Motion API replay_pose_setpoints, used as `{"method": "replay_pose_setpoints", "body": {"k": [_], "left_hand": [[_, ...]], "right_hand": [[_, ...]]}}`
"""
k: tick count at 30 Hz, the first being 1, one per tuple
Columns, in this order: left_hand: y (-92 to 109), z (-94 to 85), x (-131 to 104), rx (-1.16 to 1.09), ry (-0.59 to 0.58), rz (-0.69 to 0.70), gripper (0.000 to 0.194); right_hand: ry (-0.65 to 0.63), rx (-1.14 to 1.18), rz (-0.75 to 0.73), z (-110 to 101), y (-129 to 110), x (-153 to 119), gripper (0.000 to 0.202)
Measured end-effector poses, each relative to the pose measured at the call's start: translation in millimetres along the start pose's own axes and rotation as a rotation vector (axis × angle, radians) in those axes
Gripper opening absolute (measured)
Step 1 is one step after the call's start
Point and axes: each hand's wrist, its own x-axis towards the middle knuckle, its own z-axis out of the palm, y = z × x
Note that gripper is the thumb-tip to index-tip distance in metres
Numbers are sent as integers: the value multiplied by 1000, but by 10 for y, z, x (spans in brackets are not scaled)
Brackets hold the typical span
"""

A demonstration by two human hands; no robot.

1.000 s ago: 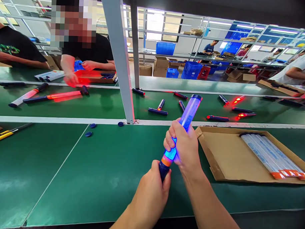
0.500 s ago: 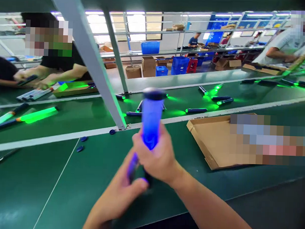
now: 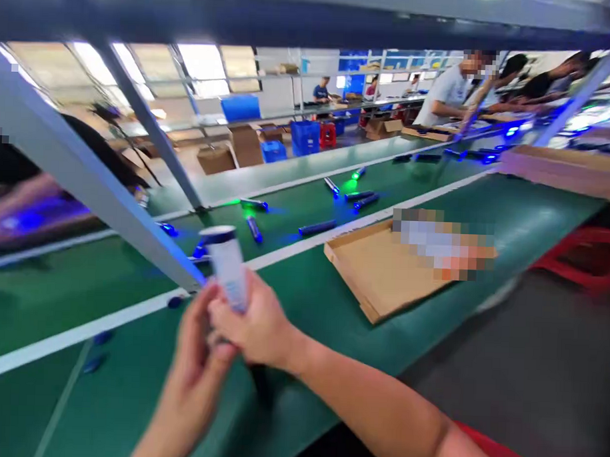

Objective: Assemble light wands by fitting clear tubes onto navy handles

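Observation:
My right hand (image 3: pixel 262 320) is closed round a light stick (image 3: pixel 229 269), held tilted over the bench. The stick has a pale translucent tube with a dark cap on top; its black handle sticks out below my fist. Beside it, my left hand (image 3: pixel 193 364) is cupped with thumb and fingers apart. Its fingertips lie close against the right hand's fingers and the tube; whether they touch the stick is hidden. To the left, dark round caps (image 3: pixel 94 363) lie on the green bench (image 3: pixel 144 389).
A shallow cardboard tray (image 3: pixel 373 274) sits at right, its contents partly blurred out. Beyond the white rail (image 3: pixel 268 257), several lit torches (image 3: pixel 318 227) lie on a green belt. A slanted metal post (image 3: pixel 111 182) rises at left. Other people work behind and at far right.
The view has swung right, so the hands appear further left. The tube has gone from glowing blue to white. My left hand has come up against my right. Many torch lights turned from green to blue.

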Motion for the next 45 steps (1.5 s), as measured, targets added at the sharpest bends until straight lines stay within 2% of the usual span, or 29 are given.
{"method": "replay_pose_setpoints", "body": {"k": [2,4,7,10,13,16,18,20,23,25,27,31,34,36,38,39,41,42,43,45], "left_hand": [[-40,140,-146,-167,-212,-205,70],[-144,284,-315,-346,-372,-445,56],[-223,457,-527,-520,-407,-645,40],[-155,531,-623,-766,-473,-666,40],[-101,545,-663,-1040,-603,-601,41],[-132,583,-694,-1176,-698,-543,43],[-171,632,-679,-1149,-675,-569,46],[-203,689,-608,-971,-558,-629,46],[-235,763,-417,-556,-352,-703,48],[-246,801,-283,-327,-288,-701,50],[-248,838,-197,-274,-302,-702,50],[-228,927,-222,-544,-412,-765,53],[-216,906,-230,-529,-445,-786,55],[-218,783,-37,-233,-435,-691,53],[-222,582,397,293,-327,-472,49],[-222,468,692,655,-198,-331,47],[-217,254,1347,867,-50,-236,36],[-215,168,1659,944,-3,-207,32],[-218,101,1936,1012,16,-183,31],[-248,23,2342,1105,-14,-148,34]], "right_hand": [[4,203,-13,-15,12,118,21],[1,362,-8,-32,0,186,21],[-12,457,16,-56,-53,167,22],[-87,525,62,-55,-93,102,21],[-191,599,124,-56,-72,67,21],[-272,668,162,-91,-24,73,22],[-291,663,174,-126,-19,104,23],[-244,578,148,-162,-45,155,25],[-73,392,64,-224,-107,251,22],[39,290,28,-282,-129,307,17],[76,265,26,-350,-126,346,16],[-21,411,62,-439,-67,400,22],[-41,430,38,-439,-10,441,25],[-13,342,-11,-472,14,451,26],[46,155,-73,-617,9,420,34],[100,22,-99,-750,-6,387,41],[289,-289,-138,-1149,-63,293,52],[425,-458,-136,-1405,-103,238,52],[560,-627,-129,-1685,-150,180,49],[731,-1002,-83,-2268,-263,53,41]]}}
